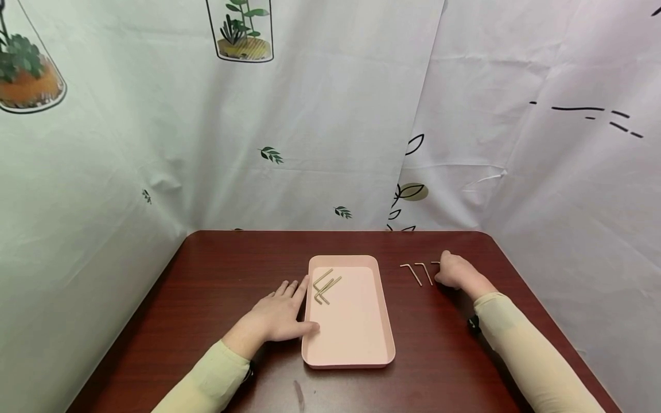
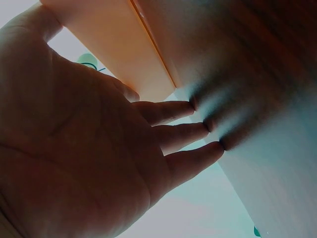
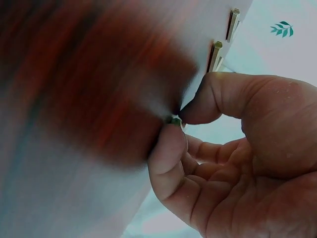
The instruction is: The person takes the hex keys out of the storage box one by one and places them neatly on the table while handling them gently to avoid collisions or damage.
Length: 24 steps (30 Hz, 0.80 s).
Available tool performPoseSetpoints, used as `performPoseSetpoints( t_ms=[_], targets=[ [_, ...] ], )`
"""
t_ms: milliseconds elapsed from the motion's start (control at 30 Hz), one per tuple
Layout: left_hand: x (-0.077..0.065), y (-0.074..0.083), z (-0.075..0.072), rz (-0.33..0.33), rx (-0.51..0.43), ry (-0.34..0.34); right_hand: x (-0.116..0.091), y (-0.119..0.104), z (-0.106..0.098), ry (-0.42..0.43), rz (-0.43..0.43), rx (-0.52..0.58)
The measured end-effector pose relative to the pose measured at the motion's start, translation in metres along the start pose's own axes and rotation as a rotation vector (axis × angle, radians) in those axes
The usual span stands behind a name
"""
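At the right of the table my right hand [image 1: 454, 271] pinches a brass-coloured hex key [image 3: 176, 120] between thumb and forefinger. Most of that key is hidden by the hand; its short end [image 1: 435, 263] shows past the fingers in the head view. To its left lie two more hex keys, one nearer the hand [image 1: 424, 273] and one farther [image 1: 413, 274]. My left hand [image 1: 281, 315] rests against the left side of a pink tray [image 1: 356, 338], fingers straight, thumb over the rim. Inside the tray, hex keys [image 1: 325, 287] lie crossed near the left wall.
The dark red-brown table [image 1: 232, 258] carries the tray near its middle. White printed cloth [image 1: 330, 115] hangs behind the table and along both sides.
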<state>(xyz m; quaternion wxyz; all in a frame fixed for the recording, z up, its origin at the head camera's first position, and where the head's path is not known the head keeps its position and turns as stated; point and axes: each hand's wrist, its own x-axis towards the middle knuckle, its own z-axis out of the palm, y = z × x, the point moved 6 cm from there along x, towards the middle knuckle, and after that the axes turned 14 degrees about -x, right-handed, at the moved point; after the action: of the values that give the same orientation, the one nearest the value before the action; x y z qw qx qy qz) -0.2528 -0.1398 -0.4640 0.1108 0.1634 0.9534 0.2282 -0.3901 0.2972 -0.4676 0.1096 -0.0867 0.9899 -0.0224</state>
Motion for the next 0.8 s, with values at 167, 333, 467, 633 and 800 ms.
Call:
performPoseSetpoints(
  t_ms=[167, 333, 467, 633, 800],
  targets=[
    [0.000, -0.001, 0.000, -0.003, 0.000, 0.000, 0.020, 0.016, 0.015, -0.009, -0.006, -0.001],
    [0.000, 0.000, 0.000, 0.000, -0.001, -0.002, 0.049, 0.041, 0.041, -0.031, 0.012, 0.006],
    [0.000, 0.000, 0.000, 0.002, 0.001, -0.001, 0.038, 0.033, 0.032, -0.012, 0.013, -0.008],
    [0.000, 0.000, 0.000, -0.001, 0.002, -0.004, 0.035, 0.029, 0.021, 0.051, 0.014, -0.071],
    [0.000, 0.000, 0.000, -0.006, -0.001, -0.005, 0.041, 0.028, 0.022, 0.135, -0.008, -0.106]
  ],
)
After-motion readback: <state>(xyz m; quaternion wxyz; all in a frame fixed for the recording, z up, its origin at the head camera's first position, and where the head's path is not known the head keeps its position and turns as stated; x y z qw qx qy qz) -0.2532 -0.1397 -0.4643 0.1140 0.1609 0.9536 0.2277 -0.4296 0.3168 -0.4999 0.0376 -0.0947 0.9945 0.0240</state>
